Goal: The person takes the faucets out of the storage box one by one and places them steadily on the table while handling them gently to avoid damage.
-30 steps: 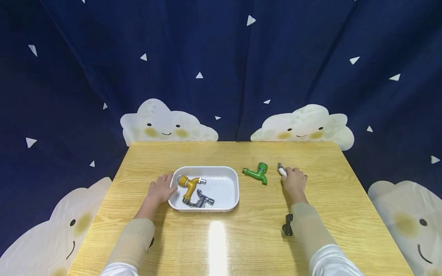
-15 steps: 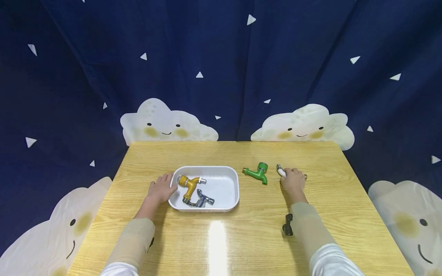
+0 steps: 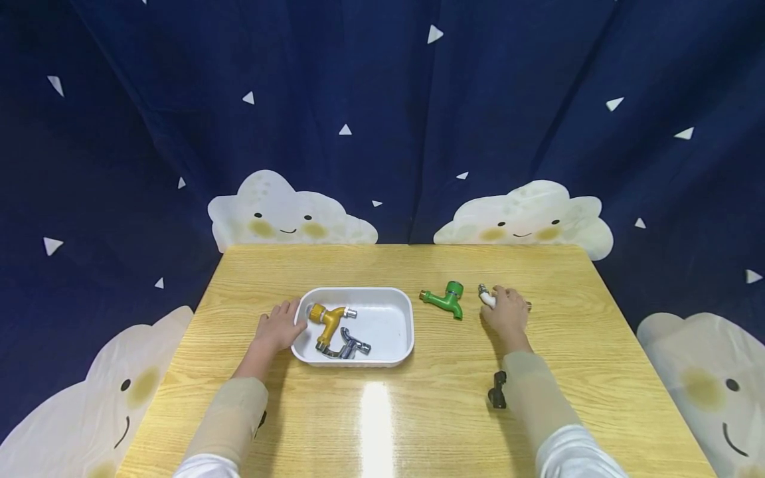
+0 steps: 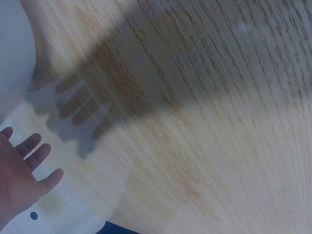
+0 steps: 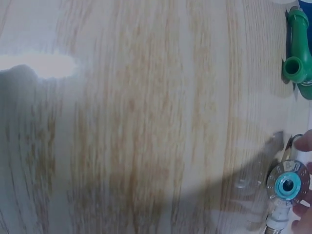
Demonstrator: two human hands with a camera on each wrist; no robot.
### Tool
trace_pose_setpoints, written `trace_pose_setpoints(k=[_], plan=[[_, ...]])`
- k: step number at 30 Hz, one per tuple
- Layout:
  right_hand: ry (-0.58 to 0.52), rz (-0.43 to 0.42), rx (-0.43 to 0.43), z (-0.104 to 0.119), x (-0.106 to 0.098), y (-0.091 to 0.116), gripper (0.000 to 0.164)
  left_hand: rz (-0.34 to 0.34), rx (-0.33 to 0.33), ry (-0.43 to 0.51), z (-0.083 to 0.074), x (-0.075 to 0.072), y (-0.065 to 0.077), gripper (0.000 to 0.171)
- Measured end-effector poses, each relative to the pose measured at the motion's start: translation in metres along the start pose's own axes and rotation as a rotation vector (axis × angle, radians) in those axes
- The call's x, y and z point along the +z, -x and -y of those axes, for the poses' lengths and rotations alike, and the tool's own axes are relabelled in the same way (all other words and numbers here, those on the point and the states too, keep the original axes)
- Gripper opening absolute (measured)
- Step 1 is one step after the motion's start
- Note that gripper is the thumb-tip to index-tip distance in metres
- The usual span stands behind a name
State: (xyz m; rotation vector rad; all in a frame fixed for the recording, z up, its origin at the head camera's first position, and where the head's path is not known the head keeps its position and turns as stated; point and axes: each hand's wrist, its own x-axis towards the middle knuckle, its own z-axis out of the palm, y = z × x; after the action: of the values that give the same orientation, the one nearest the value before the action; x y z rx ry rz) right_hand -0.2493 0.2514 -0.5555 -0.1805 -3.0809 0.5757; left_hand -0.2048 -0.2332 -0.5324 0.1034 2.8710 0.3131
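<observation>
My left hand (image 3: 279, 326) rests at the left rim of a white tray (image 3: 402, 359), thumb over the edge. In the left wrist view, the fingers of my left hand (image 4: 19, 178) look straight and spread, beside the pale tray wall (image 4: 14, 53). A yellow tap (image 3: 331, 324) and a chrome tap (image 3: 349, 346) lie in the tray. To the right, my right hand (image 3: 507, 316) holds a white tap (image 3: 487, 297) on the table, covering its middle. The right wrist view shows fingertips on either side of the white tap (image 5: 280, 214), its round handle with turquoise centre facing the camera.
A green tap (image 3: 448, 301) lies between the tray and my right hand. The wooden table (image 3: 442, 411) reflects a bright light at the front. A dark blue curtain (image 3: 394, 99) with cloud prints stands behind.
The fingers of my right hand have shifted slightly on the white tap, which has moved a little left. My left hand and the tray keep their places.
</observation>
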Motion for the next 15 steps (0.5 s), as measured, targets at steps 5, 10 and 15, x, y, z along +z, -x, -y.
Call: trace_pose_setpoints(k=[5, 10, 15], plan=[[-0.075, -0.095, 0.009, 0.009, -0.002, 0.000, 0.065, 0.001, 0.000, 0.004, 0.000, 0.001, -0.001, 0.066], [-0.127, -0.123, -0.020, 0.026, -0.007, 0.001, 0.069, -0.008, 0.001, 0.001, 0.002, 0.002, -0.002, 0.066], [-0.122, -0.152, -0.100, 0.042, -0.009, 0.001, 0.072, -0.007, 0.001, 0.006, 0.003, 0.002, -0.002, 0.066]])
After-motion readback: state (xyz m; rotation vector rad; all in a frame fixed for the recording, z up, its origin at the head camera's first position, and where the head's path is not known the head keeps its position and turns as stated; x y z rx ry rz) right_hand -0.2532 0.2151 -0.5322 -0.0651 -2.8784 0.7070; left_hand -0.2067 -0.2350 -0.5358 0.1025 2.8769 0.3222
